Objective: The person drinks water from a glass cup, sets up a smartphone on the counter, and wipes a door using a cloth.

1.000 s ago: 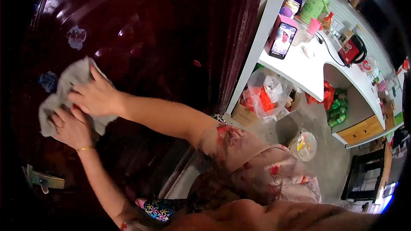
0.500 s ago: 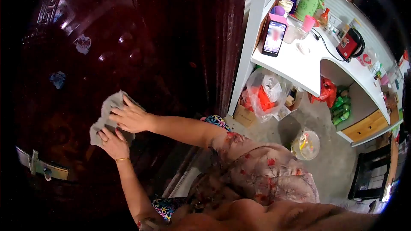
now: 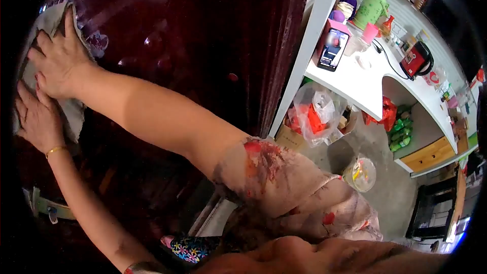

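Note:
A grey cloth [image 3: 73, 119] lies flat against a glossy dark red door [image 3: 203, 61], near the left edge of the view. My right hand [image 3: 66, 66] presses on the cloth's upper part, palm down with its fingers spread. Just below it, my left hand [image 3: 40, 122], with a thin gold bracelet at the wrist, rests on the lower part, fingers stretched out. The two hands touch or nearly touch at the thumbs. Part of the cloth is covered by the hands. A metal lock plate with a key [image 3: 52, 214] sits lower on the door.
To the right stands a white desk [image 3: 350, 78] with a propped phone [image 3: 333, 49], a green thermos [image 3: 370, 7] and a red appliance [image 3: 417, 60]. Under it are plastic bags [image 3: 317, 114] and green bottles [image 3: 402, 134]. A clear bin [image 3: 361, 174] is on the floor.
Both hands and the cloth have moved up and to the left across the door. The right arm is now stretched further out. My body has leaned a little with it.

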`<state>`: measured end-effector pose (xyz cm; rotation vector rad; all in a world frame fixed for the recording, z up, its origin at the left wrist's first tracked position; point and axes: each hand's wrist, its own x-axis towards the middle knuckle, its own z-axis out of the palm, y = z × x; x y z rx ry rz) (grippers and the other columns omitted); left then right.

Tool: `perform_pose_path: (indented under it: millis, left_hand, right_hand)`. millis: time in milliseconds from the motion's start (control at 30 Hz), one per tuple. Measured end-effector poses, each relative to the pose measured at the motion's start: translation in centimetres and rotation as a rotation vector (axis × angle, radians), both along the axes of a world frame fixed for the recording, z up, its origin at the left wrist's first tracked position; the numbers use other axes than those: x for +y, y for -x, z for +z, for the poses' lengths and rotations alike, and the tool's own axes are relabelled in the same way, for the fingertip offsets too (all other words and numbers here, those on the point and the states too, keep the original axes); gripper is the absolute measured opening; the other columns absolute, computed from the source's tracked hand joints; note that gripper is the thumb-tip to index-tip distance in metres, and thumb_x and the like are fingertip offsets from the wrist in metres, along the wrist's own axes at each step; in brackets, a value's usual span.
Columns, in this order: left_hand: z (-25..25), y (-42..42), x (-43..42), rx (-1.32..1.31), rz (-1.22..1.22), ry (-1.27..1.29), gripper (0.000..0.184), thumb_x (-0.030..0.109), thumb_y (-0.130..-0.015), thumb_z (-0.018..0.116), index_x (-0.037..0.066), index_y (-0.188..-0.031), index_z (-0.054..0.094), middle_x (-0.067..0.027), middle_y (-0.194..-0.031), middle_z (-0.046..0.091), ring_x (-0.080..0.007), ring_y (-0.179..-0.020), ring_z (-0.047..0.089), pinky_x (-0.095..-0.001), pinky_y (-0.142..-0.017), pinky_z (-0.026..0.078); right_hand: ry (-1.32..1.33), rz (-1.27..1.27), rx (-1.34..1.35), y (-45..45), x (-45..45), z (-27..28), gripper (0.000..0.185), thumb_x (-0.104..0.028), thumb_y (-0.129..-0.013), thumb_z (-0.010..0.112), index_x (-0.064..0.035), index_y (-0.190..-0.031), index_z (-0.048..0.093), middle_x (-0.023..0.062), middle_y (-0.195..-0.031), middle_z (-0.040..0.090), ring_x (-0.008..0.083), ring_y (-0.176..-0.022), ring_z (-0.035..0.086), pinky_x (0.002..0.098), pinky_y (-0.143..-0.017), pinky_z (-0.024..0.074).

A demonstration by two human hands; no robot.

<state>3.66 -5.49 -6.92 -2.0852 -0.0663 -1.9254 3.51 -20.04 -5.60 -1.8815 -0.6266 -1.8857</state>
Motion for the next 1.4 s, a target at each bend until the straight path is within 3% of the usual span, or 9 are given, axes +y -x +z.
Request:
perform_pose_path:
  millis: [100, 300, 500, 633, 700, 900, 1067, 1233, 1400]
  left_hand:
    - [-2.3, -1.4, 0.2, 0.109, -0.123, 0.077, 0.054, 0.053, -0.093, 0.028, 0.021, -0.135, 0.037, -0.0075, -0.131, 0.048, -0.0288, -0.117, 0.048, -0.053, -0.089, 0.038]
    - [-10.1, 0.9, 0.0, 0.084, -0.032, -0.068, 0.055, 0.052, -0.091, 0.035, 0.012, -0.129, 0.04, -0.0137, -0.123, 0.051, -0.0329, -0.106, 0.054, -0.0499, -0.086, 0.04]
    - [-21.5, 5.8, -1.7, 0.665, -0.101, 0.017, 0.041, 0.042, -0.091, 0.044, 0.01, -0.116, 0.05, -0.0182, -0.117, 0.054, -0.0349, -0.089, 0.06, -0.047, -0.079, 0.045]
    - [-28.7, 8.6, -1.4, 0.894, -0.141, 0.007, 0.046, 0.038, -0.095, 0.039, 0.005, -0.128, 0.043, -0.0197, -0.121, 0.053, -0.0344, -0.096, 0.06, -0.0502, -0.091, 0.04]
    - [-32.1, 8.5, 0.0, 0.715, -0.205, -0.119, 0.049, 0.038, -0.095, 0.038, 0.005, -0.132, 0.039, -0.0199, -0.128, 0.048, -0.034, -0.105, 0.056, -0.0514, -0.093, 0.038]
    - [-28.5, 9.5, -1.6, 0.781, -0.251, 0.055, 0.055, 0.038, -0.095, 0.038, 0.003, -0.137, 0.032, -0.0261, -0.134, 0.038, -0.0384, -0.114, 0.049, -0.0531, -0.096, 0.035]
    - [-14.9, 6.6, -1.7, 0.291, -0.352, 0.039, 0.059, 0.038, -0.093, 0.041, 0.005, -0.139, 0.027, -0.0299, -0.132, 0.038, -0.0445, -0.109, 0.048, -0.0483, -0.091, 0.039]
    - [0.2, 1.0, 0.0, -0.018, -0.269, 0.063, 0.053, 0.047, -0.093, 0.036, 0.023, -0.14, 0.029, -0.02, -0.132, 0.043, -0.0381, -0.114, 0.049, -0.0618, -0.088, 0.035]
    - [0.9, -2.0, 0.0, 0.064, -0.075, 0.091, 0.05, 0.05, -0.094, 0.03, 0.027, -0.138, 0.032, -0.0106, -0.133, 0.045, -0.0301, -0.119, 0.046, -0.0623, -0.089, 0.033]
  right_hand:
    - [0.007, 0.016, 0.033, 0.1, -0.1, -2.4, 0.043, -0.033, -0.079, 0.054, -0.011, -0.115, 0.057, 0.0186, -0.118, 0.051, 0.0338, -0.1, 0.056, 0.0685, -0.102, 0.004]
    - [0.09, 0.001, 0.193, 1.5, -1.6, -11.6, 0.035, -0.032, -0.08, 0.056, -0.0147, -0.111, 0.056, 0.011, -0.115, 0.058, 0.0314, -0.086, 0.063, 0.0656, -0.104, 0.0088]
    - [0.297, -0.05, 0.496, 4.5, -3.7, -23.9, 0.034, -0.03, -0.08, 0.058, -0.0185, -0.112, 0.054, 0.006, -0.107, 0.057, 0.0264, -0.089, 0.061, 0.0622, -0.104, 0.0171]
    - [0.454, -0.19, 0.458, 8.4, -5.1, -28.2, 0.037, -0.028, -0.081, 0.057, -0.017, -0.115, 0.05, 0.008, -0.112, 0.052, 0.026, -0.094, 0.057, 0.0606, -0.106, 0.0156]
    - [0.495, -0.163, 0.569, 8.8, -5.3, -29.4, 0.04, -0.028, -0.082, 0.056, -0.016, -0.119, 0.048, 0.0092, -0.118, 0.05, 0.0261, -0.096, 0.056, 0.0605, -0.107, 0.013]
    - [0.361, 0.007, 0.656, 8.0, -4.5, -28.6, 0.046, -0.028, -0.082, 0.055, -0.0143, -0.124, 0.046, 0.0089, -0.129, 0.047, 0.0261, -0.095, 0.056, 0.0613, -0.107, 0.0094]
    - [0.137, 0.032, 0.281, 6.0, -2.5, -15.1, 0.046, -0.025, -0.078, 0.059, -0.0116, -0.121, 0.052, 0.0149, -0.123, 0.047, 0.0316, -0.112, 0.047, 0.0668, -0.1, 0.0172]
    - [-0.009, 0.094, 0.05, 2.8, -0.4, -0.8, 0.048, -0.03, -0.083, 0.052, -0.0094, -0.126, 0.047, 0.019, -0.127, 0.043, 0.0342, -0.118, 0.042, 0.0673, -0.103, 0.0038]
    - [0.007, -0.034, 0.047, 1.5, -0.2, 0.3, 0.043, -0.029, -0.08, 0.054, -0.0091, -0.118, 0.052, 0.019, -0.119, 0.049, 0.0346, -0.103, 0.053, 0.0668, -0.103, 0.0058]
